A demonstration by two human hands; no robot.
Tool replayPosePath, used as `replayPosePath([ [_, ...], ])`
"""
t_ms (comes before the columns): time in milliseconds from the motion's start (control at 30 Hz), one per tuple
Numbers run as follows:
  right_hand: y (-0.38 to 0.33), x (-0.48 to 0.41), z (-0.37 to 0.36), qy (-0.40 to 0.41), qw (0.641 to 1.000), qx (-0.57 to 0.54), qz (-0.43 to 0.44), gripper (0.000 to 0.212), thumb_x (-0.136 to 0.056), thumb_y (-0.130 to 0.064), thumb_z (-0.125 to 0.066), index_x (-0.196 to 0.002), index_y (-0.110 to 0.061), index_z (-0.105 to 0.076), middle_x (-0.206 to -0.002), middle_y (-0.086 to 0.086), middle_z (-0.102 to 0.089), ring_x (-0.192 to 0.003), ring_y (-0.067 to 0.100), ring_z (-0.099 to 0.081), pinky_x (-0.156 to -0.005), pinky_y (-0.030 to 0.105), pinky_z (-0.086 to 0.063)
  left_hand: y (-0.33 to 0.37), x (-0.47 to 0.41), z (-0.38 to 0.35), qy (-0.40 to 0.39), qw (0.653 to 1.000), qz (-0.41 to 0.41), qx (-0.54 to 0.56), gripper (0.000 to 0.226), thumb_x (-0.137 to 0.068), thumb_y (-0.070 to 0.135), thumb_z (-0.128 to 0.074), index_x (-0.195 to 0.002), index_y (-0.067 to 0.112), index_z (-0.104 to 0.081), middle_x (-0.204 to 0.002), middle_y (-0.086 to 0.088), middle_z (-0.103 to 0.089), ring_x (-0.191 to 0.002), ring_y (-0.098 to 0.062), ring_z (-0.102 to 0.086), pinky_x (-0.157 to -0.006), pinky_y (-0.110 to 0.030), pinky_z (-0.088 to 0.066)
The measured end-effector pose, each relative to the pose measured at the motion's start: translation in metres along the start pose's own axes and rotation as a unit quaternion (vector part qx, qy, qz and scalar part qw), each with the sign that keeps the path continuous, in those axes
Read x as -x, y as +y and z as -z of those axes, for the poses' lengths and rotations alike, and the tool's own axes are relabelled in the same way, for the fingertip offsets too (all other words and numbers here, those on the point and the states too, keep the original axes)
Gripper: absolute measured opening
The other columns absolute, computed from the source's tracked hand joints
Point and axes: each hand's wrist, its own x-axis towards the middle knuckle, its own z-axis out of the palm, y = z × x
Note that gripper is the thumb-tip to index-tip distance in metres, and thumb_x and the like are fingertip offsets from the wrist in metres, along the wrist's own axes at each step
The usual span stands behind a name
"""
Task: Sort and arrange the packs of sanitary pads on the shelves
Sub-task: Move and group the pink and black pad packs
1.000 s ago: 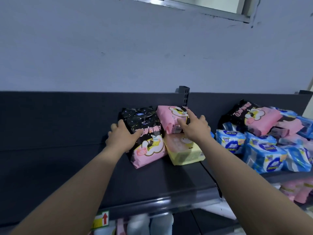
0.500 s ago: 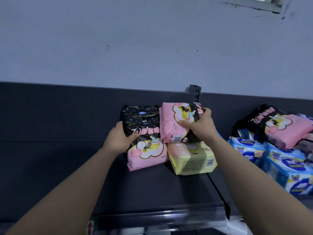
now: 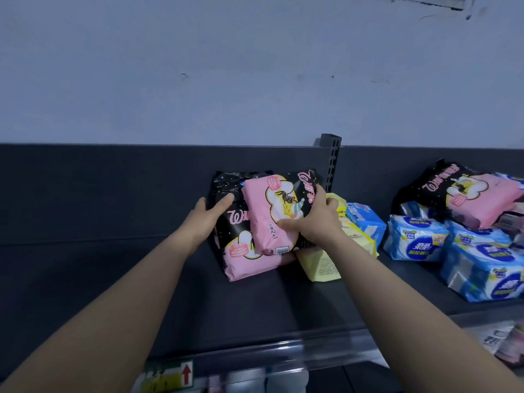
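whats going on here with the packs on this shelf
A person is sorting packs of sanitary pads on a dark shelf. Their right hand grips a pink pack, holding it in front of a larger black and pink pack that the left hand holds by its edge. A yellow pack lies just right of them, with blue packs piled further right.

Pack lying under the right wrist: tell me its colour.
The pack under the right hand is pale yellow, clearest in the head view.
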Motion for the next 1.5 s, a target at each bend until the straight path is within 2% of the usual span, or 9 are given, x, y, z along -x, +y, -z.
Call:
replayPosePath([
  [133, -0.013, -0.004, -0.009, -0.013, 0.999, 0.023, -0.028, 0.126, -0.060, -0.051, -0.085, -0.152, -0.024, -0.003, -0.147, 0.011, -0.022, -0.133, 0.034, -0.036, -0.111, 0.048, -0.029, -0.004, -0.023, 0.009, -0.024, 1.000, 0.016, -0.007, 0.111, -0.078, 0.081, -0.047, -0.155, 0.022, 0.005, -0.163, -0.001, -0.005, -0.149, -0.020, -0.010, -0.121, -0.044, -0.011],
  [267, -0.016, -0.008, -0.015, -0.012, 0.998, 0.044, -0.046, 0.126, -0.061, -0.054, -0.084, -0.153, -0.023, -0.003, -0.148, 0.012, -0.028, -0.137, 0.033, -0.031, -0.113, 0.047, -0.025, -0.006, -0.036, 0.007, -0.055, 0.998, 0.038, 0.016, 0.105, -0.078, 0.084, -0.039, -0.155, 0.028, 0.004, -0.162, 0.004, -0.013, -0.148, -0.020, -0.015, -0.121, -0.044, -0.013],
  [367, -0.015, -0.010, -0.017, -0.006, 0.998, 0.044, -0.049, 0.123, -0.060, -0.054, -0.084, -0.152, -0.025, -0.008, -0.146, 0.010, -0.031, -0.136, 0.033, -0.031, -0.114, 0.048, -0.026, -0.016, -0.053, 0.007, -0.068, 0.994, 0.055, 0.061, 0.119, -0.060, 0.096, -0.043, -0.154, 0.027, -0.019, -0.156, 0.006, -0.031, -0.141, -0.017, -0.032, -0.118, -0.041, -0.022],
  [500, -0.013, -0.008, -0.020, -0.002, 0.998, 0.049, -0.037, 0.118, -0.059, -0.054, -0.084, -0.150, -0.028, -0.015, -0.143, 0.007, -0.037, -0.134, 0.030, -0.033, -0.112, 0.047, -0.028, -0.021, -0.056, 0.007, -0.106, 0.986, 0.064, 0.110, 0.074, -0.083, 0.070, -0.053, -0.142, 0.027, -0.039, -0.134, 0.002, -0.058, -0.118, -0.020, -0.057, -0.107, -0.043, -0.040],
  [633, -0.019, -0.004, -0.026, -0.003, 0.997, 0.078, -0.017, 0.117, -0.060, -0.058, -0.082, -0.151, -0.027, -0.016, -0.144, 0.006, -0.039, -0.134, 0.030, -0.034, -0.112, 0.046, -0.029, -0.024, -0.047, 0.003, -0.111, 0.978, 0.087, 0.153, 0.060, -0.088, 0.063, -0.053, -0.138, 0.037, -0.032, -0.125, 0.005, -0.061, -0.113, -0.024, -0.059, -0.101, -0.057, -0.042],
  [833, -0.036, 0.004, -0.038, -0.034, 0.997, 0.070, 0.012, 0.103, -0.054, -0.060, -0.081, -0.141, -0.028, -0.035, -0.132, 0.005, -0.051, -0.125, 0.028, -0.043, -0.106, 0.047, -0.037, -0.032, -0.026, 0.021, -0.065, 0.991, 0.055, 0.106, 0.037, -0.097, 0.054, -0.044, -0.125, 0.036, -0.030, -0.112, 0.009, -0.062, -0.101, -0.018, -0.063, -0.092, -0.054, -0.051],
  [1000, -0.041, 0.002, -0.070, -0.110, 0.993, -0.036, 0.010, 0.117, -0.027, -0.078, -0.080, -0.131, -0.043, -0.039, -0.128, -0.004, -0.056, -0.122, 0.021, -0.049, -0.104, 0.045, -0.042, -0.038, -0.003, 0.056, -0.039, 0.993, 0.040, 0.104, 0.035, -0.098, 0.053, -0.041, -0.128, 0.043, -0.027, -0.110, 0.014, -0.062, -0.098, -0.013, -0.064, -0.088, -0.051, -0.054],
  [1333, -0.070, 0.041, -0.101, -0.253, 0.943, -0.213, 0.018, 0.090, -0.053, -0.048, -0.089, -0.130, -0.045, -0.043, -0.117, -0.017, -0.066, -0.111, 0.005, -0.061, -0.105, 0.030, -0.043, -0.050, 0.040, 0.103, 0.042, 0.991, 0.004, 0.127, 0.040, -0.102, 0.044, -0.040, -0.139, 0.038, -0.027, -0.121, 0.005, -0.061, -0.106, -0.016, -0.061, -0.087, -0.040, -0.053],
  [1500, -0.074, 0.057, -0.111, -0.267, 0.922, -0.278, 0.020, 0.074, -0.074, -0.024, -0.082, -0.136, -0.036, -0.044, -0.109, -0.015, -0.068, -0.101, 0.005, -0.064, -0.085, 0.024, -0.051, -0.051, 0.064, 0.118, 0.061, 0.988, -0.002, 0.140, 0.027, -0.100, 0.045, -0.044, -0.126, 0.042, -0.035, -0.111, 0.010, -0.063, -0.094, -0.010, -0.063, -0.076, -0.035, -0.054],
])
